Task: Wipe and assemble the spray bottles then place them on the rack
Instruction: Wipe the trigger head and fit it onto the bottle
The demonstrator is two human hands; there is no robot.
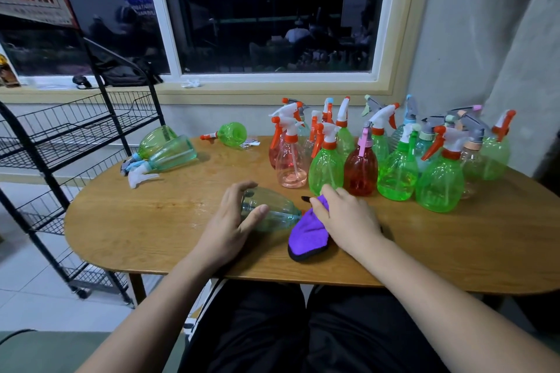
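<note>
spray bottle (277, 215) held sideways, cloth (306, 236) at neck

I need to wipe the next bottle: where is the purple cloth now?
In the head view, the purple cloth lies on the table near its front edge, under the right hand, right of the lying bottle that the left hand holds.

**Bottles, cloth, rack**

Clear teal bottle (272, 213) on its side, mid table (454, 251), neck to right, touching purple cloth (306, 236). Assembled bottles (397, 166) upright, clustered at right. Three lying bottles (169, 153) at left. Black wire rack (75, 130) beside left end.
</note>
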